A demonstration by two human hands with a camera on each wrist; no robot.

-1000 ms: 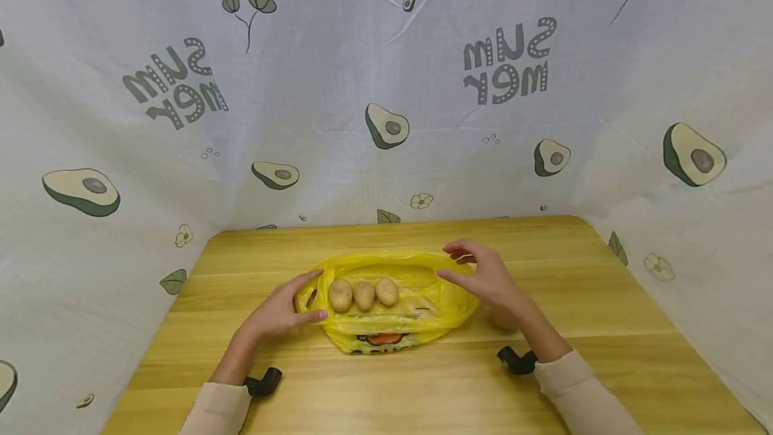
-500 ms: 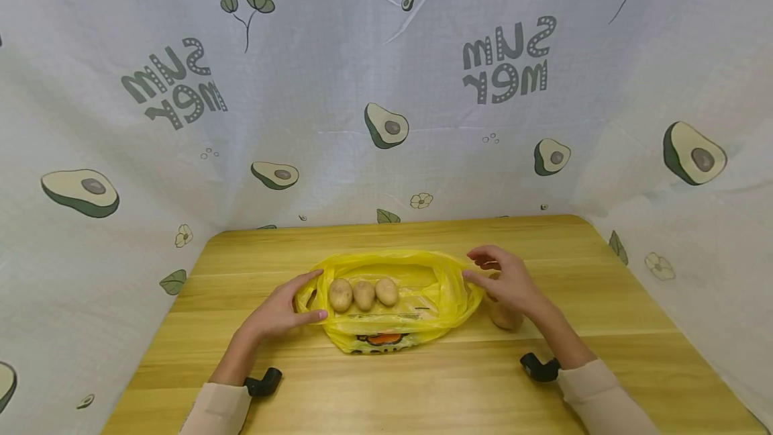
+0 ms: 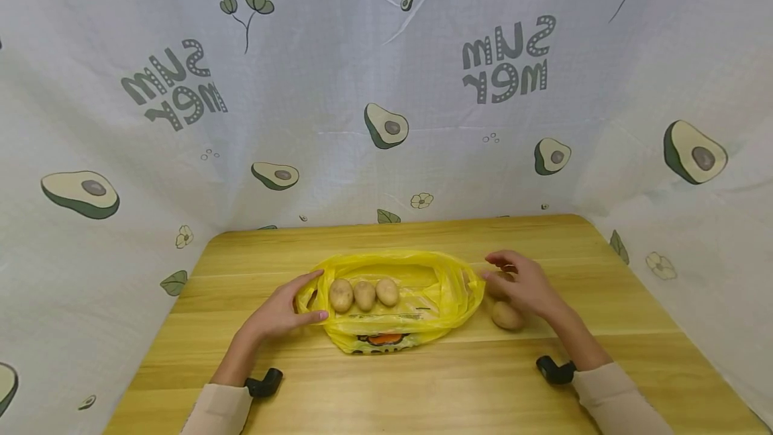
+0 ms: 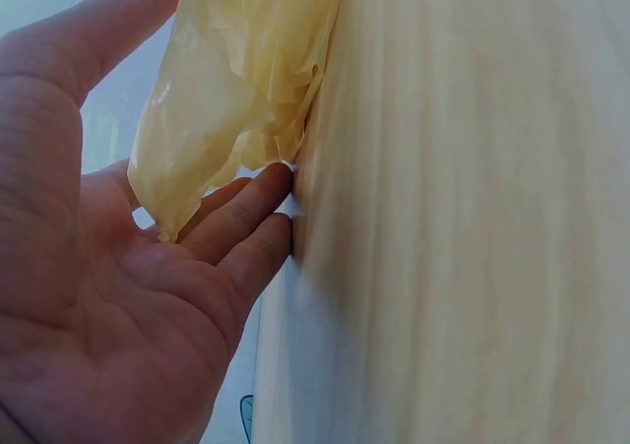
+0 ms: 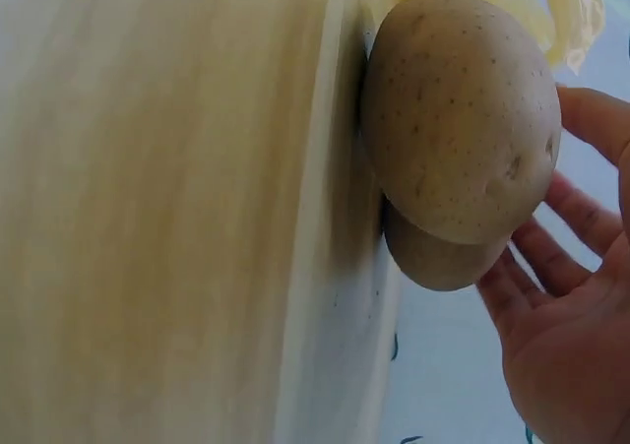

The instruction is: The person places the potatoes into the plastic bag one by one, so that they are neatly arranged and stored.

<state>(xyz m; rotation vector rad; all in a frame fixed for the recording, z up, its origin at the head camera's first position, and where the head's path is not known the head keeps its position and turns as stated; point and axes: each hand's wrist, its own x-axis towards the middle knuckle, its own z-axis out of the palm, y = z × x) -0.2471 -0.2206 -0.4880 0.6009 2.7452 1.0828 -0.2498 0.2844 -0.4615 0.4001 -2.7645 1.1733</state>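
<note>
A patterned cloth (image 3: 471, 173) filled the upper frame, behind the desk (image 3: 374, 395). The yellow bag (image 3: 423, 324) lay at lower centre, its mouth spread — perhaps so the inside could be reached. The left hand (image 3: 280, 311) was wide against the bag's left end, thumb and fingers apart, seemingly steadying the rim. Right of the bag, the right hand (image 3: 525, 285) arched loosely around one potato (image 3: 498, 287), its grip not closed; I couldn't tell whether it touched. Another potato (image 3: 507, 316) sat just below. Three potatoes (image 3: 364, 295) stood in a row inside the bag's left half — probably grouped to leave room.
</note>
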